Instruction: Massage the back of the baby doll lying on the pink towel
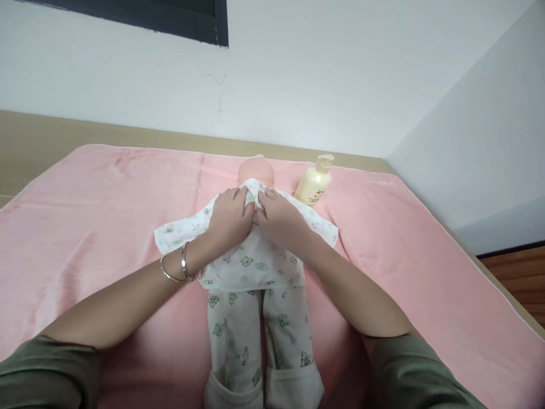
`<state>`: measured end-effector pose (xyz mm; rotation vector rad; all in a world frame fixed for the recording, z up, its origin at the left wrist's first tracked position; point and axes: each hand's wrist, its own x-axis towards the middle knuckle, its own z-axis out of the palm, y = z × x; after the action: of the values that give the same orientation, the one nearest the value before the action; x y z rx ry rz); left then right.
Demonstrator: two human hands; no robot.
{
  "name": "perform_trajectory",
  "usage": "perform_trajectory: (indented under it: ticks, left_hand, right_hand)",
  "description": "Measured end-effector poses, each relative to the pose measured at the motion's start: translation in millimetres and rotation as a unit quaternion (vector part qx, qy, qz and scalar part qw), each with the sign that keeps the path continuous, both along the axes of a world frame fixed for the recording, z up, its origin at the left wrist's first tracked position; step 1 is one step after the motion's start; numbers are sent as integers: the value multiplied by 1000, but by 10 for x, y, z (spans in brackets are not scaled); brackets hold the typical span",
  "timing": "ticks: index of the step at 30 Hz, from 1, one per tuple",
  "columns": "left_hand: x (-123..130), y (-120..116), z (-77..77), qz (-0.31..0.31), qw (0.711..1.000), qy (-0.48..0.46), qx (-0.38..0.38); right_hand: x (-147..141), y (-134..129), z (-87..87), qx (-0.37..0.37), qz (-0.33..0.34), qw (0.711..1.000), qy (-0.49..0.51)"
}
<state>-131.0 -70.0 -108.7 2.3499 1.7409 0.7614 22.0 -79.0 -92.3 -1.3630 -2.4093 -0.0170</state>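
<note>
A baby doll (256,170) lies on its back with its head away from me, dressed in a white printed top (255,267) and matching trousers (236,335). Near the neck, my left hand (233,213) pinches the front of the top between thumb and fingers. Close beside it, my right hand (279,216) is closed on the same cloth from the other side. The fabric bunches up between my thumbs and covers the lower part of the doll's head. Both sleeves spread flat to the sides.
A pale yellow pump bottle (315,182) stands right of the doll's head, by the right sleeve. A pink mat (128,210) covers most of the wooden surface (42,136). White walls (306,74) rise behind and to the right; a dark frame (187,20) is at upper left.
</note>
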Motion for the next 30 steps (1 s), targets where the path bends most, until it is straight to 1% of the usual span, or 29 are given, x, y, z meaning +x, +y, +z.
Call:
perform_trajectory:
  ticks: [3, 5, 7, 10, 12, 14, 16, 17, 19, 21, 23, 26, 28, 30]
  left_hand:
    - [55, -103, -17, -18, 998, 8, 53]
    - [63, -114, -26, -28, 998, -7, 56]
    - [46, -76, -34, -26, 999, -38, 27]
    - [10, 6, -60, -3, 996, -89, -19]
    - [2, 32, -92, 14, 993, -119, -22]
    - [10, 25, -134, 29, 989, -145, -11]
    - [25, 1, -175, 37, 986, -163, 2]
    - [32, -10, -192, 40, 985, -169, 6]
    - [41, -26, -213, 43, 983, -176, 10]
    - [42, -31, -216, 42, 982, -182, 13]
    - [39, -32, -205, 40, 982, -183, 14]
    - [35, -34, -183, 40, 984, -172, 10]
    - [32, -34, -176, 37, 985, -169, 8]
    - [29, -32, -176, 32, 985, -170, 9]
  right_hand:
    - [48, 218, -7, -63, -50, 996, 36]
    - [56, 270, -11, -74, -79, 993, 37]
    - [48, 214, 10, -68, -88, 994, 12]
    - [29, 9, 115, -45, -77, 996, -27]
    - [15, -106, 195, -33, -64, 997, -13]
    - [-9, -140, 219, 7, -49, 998, 27]
    - [-41, -91, 152, 64, -30, 995, 65]
    - [-58, -48, 91, 79, -19, 994, 78]
    - [-82, 37, -37, 60, 2, 994, 89]
    - [-87, 80, -111, 23, 8, 994, 103]
    - [-75, 72, -103, 18, 1, 991, 130]
    - [-57, 33, -36, 49, -27, 985, 164]
    - [-59, 35, -29, 44, -29, 988, 147]
    - [-66, 53, -48, 15, -14, 994, 112]
